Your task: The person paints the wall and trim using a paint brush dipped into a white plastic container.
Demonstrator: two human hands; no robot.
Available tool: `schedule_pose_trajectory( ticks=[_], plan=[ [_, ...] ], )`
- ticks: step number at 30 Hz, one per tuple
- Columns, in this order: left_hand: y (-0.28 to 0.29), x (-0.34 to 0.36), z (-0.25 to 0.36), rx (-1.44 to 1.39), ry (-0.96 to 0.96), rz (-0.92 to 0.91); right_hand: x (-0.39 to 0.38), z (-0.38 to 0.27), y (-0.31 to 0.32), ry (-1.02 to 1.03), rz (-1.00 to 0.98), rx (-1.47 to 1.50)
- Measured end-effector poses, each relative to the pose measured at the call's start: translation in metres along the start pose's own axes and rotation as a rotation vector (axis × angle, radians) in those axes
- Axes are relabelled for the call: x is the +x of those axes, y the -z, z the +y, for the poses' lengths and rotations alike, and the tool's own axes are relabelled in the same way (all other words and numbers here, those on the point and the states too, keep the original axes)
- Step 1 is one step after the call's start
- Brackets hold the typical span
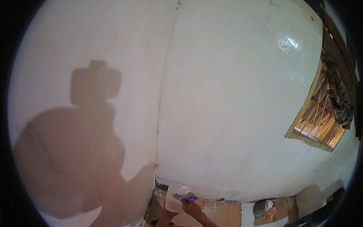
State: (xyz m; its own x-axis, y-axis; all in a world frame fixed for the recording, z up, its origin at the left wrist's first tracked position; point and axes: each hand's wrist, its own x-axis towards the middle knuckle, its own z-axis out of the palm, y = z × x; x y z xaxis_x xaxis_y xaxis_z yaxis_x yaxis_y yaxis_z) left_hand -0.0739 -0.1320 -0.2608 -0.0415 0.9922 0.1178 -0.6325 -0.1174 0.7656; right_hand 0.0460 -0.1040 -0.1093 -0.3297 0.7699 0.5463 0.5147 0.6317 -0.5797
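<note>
At the bottom centre, my left hand [166, 215] holds a translucent white plastic container [173, 205] from below, most of its fingers hidden behind it. My right hand [192, 207] is closed around the blue handle of a paintbrush [188, 197], whose head is over the container; I cannot tell whether it touches what is inside. Both are low in front of the corner where two pale walls [227, 106] meet.
A window [314, 117] with bars and dark torn material is at right. On the floor sit a metal bucket [260, 209] and a small red item [271, 212], with cardboard sheets [230, 215] over white tiles. An unclear dark shape [321, 212] lies lower right. My shadow falls on the left wall.
</note>
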Motion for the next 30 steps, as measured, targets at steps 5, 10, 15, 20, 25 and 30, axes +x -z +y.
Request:
schedule_pose_trajectory(
  ticks=[5, 10, 15, 20, 25, 30],
  plan=[
    [-0.003, 0.008, 0.005, 0.127, -0.02, -0.017, 0.023, -0.049, 0.023, -0.061, -0.033, -0.034],
    [-0.001, 0.013, 0.011, 0.212, -0.041, -0.018, 0.02, -0.025, 0.012, -0.073, -0.146, -0.059],
    [0.004, 0.016, 0.019, 0.329, -0.071, -0.017, 0.012, -0.011, -0.006, -0.073, -0.065, 0.062],
    [0.008, 0.015, 0.024, 0.45, -0.104, -0.014, 0.02, -0.026, -0.002, -0.005, -0.068, 0.055],
    [0.014, 0.013, 0.034, 0.599, -0.141, 0.004, 0.025, -0.024, -0.006, 0.052, -0.161, 0.077],
    [0.01, 0.019, 0.046, 0.784, -0.187, -0.002, 0.03, -0.02, -0.01, 0.074, -0.143, 0.046]
  ],
)
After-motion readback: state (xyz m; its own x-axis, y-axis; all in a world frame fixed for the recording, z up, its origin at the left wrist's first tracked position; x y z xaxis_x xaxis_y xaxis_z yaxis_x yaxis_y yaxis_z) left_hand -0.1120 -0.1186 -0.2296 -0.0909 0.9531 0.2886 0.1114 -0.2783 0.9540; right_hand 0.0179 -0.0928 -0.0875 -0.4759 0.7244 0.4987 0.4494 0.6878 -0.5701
